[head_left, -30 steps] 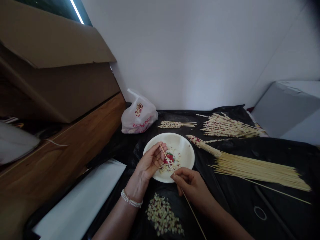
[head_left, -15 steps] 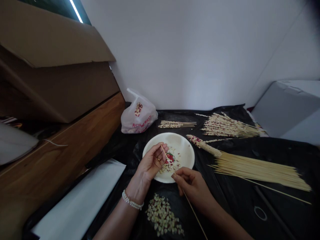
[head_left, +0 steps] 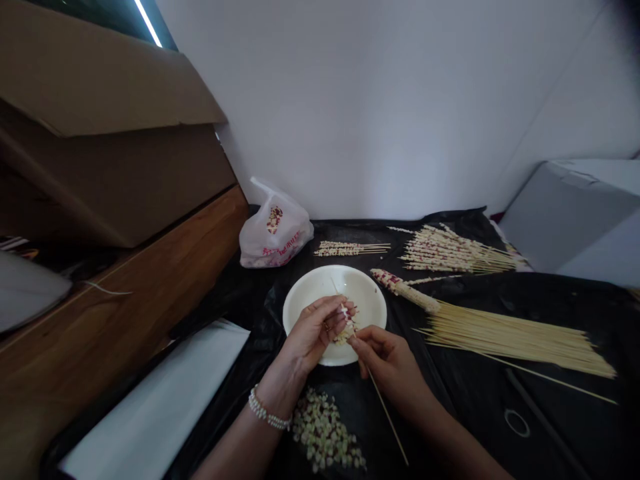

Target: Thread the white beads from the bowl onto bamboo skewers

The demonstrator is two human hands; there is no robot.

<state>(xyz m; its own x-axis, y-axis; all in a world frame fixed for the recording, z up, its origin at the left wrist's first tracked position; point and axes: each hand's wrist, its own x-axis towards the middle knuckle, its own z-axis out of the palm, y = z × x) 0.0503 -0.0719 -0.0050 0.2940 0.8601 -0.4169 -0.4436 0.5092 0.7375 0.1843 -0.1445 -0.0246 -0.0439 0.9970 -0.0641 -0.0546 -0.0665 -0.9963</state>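
Pale cream buds lie in a loose heap of buds (head_left: pixel 325 433) on the black plastic sheet (head_left: pixel 465 400), nearest the person and between the 2 forearms. The left wrist wears a bead bracelet (head_left: pixel 269 415).

Just beyond the heap, the right hand (head_left: pixel 387 357) pinches a thin wooden stick (head_left: pixel 387 423) between thumb and forefinger, with the other fingers curled in. The stick's free end slants back toward the person, above the sheet. The left hand (head_left: pixel 315 330) meets it from the other side, its fingertips pressed together on a small bud (head_left: pixel 345 312) on the stick's upper part, over the near half of a white plate (head_left: pixel 307 297). The 2 hands are almost touching. What else lies on the plate is mostly hidden by the fingers.

To the right, a thick bundle of bare sticks (head_left: pixel 515 337) lies flat on the sheet, with a thin ring (head_left: pixel 515 422) nearer the person. A tight bunch of threaded sticks (head_left: pixel 405 288) lies just right of the plate, reaching the bundle's end.

Farther back lie a small row of finished sticks (head_left: pixel 350 249) behind the plate and a larger fan of finished sticks (head_left: pixel 455 252) to its right. A white plastic bag (head_left: pixel 275 233) sits at the back left, by the wall (head_left: pixel 380 107). A wooden board (head_left: pixel 125 300) and a cardboard box (head_left: pixel 110 133) rise on the left, and a grey box (head_left: pixel 575 220) stands on the right.
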